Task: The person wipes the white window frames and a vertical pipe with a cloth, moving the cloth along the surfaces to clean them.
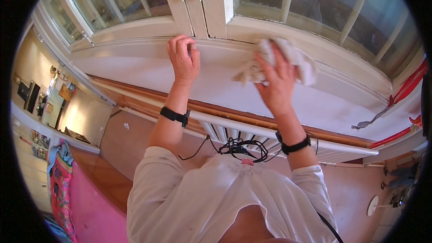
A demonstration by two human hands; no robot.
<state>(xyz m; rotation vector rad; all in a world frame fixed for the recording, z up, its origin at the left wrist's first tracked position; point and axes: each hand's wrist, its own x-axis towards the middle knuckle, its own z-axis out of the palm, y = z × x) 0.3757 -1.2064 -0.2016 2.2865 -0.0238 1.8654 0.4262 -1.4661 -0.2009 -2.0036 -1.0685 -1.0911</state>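
My right hand [277,82], blurred, holds a crumpled off-white cloth [305,64] against the lower edge of the cream-painted wooden window frame [263,30]. Part of the cloth bunches out past the thumb side, and the rest spreads beyond the fingers. Farther left, my left hand [185,59] is raised at the frame's bottom ledge, just below the joint between two window sashes. Its fingers are loosely curled, and no object shows in them. Between my wrists lies a pale wall strip or sill [219,77]. Both wrists wear black bands.
Below the sill run a brown wooden edge [233,111] and a white radiator [236,121]. A coiled black cable [243,148] hangs by my chest. Red fabric [410,81] is tied at the right. A pink surface [94,206] and a doorway to a kitchen lie left.
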